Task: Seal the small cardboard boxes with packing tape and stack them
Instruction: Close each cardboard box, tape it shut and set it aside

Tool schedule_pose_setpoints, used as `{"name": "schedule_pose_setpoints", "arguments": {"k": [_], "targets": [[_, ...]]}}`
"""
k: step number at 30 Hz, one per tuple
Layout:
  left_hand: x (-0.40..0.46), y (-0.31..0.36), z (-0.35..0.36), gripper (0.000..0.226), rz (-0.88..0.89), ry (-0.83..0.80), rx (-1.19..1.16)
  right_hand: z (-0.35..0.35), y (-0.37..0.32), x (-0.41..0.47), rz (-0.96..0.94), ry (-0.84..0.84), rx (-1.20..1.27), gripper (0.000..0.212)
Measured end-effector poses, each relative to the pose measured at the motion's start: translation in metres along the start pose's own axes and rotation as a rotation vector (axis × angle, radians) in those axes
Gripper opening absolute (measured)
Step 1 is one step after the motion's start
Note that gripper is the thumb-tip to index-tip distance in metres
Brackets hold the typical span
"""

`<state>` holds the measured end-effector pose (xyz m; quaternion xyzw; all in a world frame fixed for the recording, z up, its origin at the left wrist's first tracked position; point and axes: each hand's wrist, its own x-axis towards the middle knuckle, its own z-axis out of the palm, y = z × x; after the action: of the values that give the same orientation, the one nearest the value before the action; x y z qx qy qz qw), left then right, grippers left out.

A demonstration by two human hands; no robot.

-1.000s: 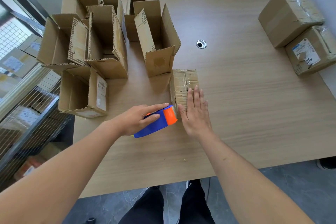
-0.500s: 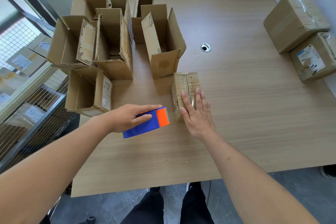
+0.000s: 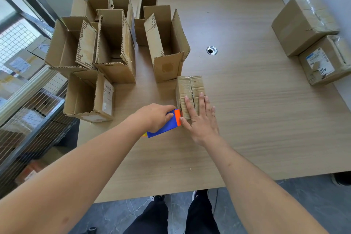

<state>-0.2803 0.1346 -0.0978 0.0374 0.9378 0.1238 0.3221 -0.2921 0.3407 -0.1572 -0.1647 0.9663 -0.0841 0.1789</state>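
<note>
- Right hand [image 3: 202,119] flat and open, fingers spread, pressing on the top of the small closed box [image 3: 190,91], likely to pin the flaps shut and stop the box sliding under the tape.
- Left hand [image 3: 154,118] closed around the blue-and-orange tape dispenser [image 3: 164,124], orange end touching the box's near left corner, probably to start a strip there and pull it over the seam.
- Box lying near the middle of the wooden table [image 3: 256,119], just in front of the person, centre seam running away from the body; some glossy tape visible along it, extent hard to judge.
- Held low and close to the body, presumably for leverage and a straight pull.
- Further left and behind, a cluster of open boxes [image 3: 114,47], flaps up, apparently unsealed; one more open box [image 3: 89,97] tipped on its side at the table's left edge.
- Far right, two sealed boxes [image 3: 311,40] touching by the wall, one bearing a printed label; stacked or merely side by side, cannot tell.
- Round cable grommet [image 3: 211,50] set in the tabletop, beyond the box.
- Off the left edge, wire-mesh shelving [image 3: 24,100] holding more parcels; pale walls behind, grey marbled floor below, dark trousers at the table's near edge.
</note>
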Motion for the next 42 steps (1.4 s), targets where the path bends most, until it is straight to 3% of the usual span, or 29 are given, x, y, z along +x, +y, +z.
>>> {"name": "schedule_pose_setpoints", "arguments": {"k": [10, 19, 29, 34, 36, 39, 40, 42], "targets": [[0.009, 0.001, 0.007, 0.035, -0.092, -0.017, 0.095, 0.001, -0.009, 0.001, 0.023, 0.017, -0.06, 0.077], [-0.019, -0.029, 0.007, 0.045, -0.126, 0.193, -0.102, 0.005, -0.024, 0.002, 0.049, 0.112, -0.138, 0.089], [-0.048, -0.06, -0.001, 0.048, 0.015, 0.546, -0.398, -0.025, -0.017, -0.013, -0.033, 0.017, -0.165, 0.085], [-0.066, -0.058, -0.012, 0.055, 0.092, 0.568, -0.422, -0.037, 0.008, -0.021, -0.087, 0.061, -0.172, 0.103], [-0.072, -0.056, -0.013, 0.059, 0.135, 0.557, -0.418, -0.042, 0.012, -0.019, -0.11, 0.019, -0.152, 0.094], [-0.076, -0.053, -0.013, 0.065, 0.18, 0.556, -0.418, -0.045, -0.002, -0.011, -0.052, 0.004, -0.065, 0.061], [-0.077, -0.052, -0.012, 0.068, 0.183, 0.553, -0.425, -0.045, -0.011, -0.008, -0.011, 0.005, -0.058, 0.059], [-0.08, -0.052, -0.009, 0.073, 0.185, 0.54, -0.439, -0.043, -0.03, -0.001, 0.08, -0.001, -0.055, 0.079]]}}
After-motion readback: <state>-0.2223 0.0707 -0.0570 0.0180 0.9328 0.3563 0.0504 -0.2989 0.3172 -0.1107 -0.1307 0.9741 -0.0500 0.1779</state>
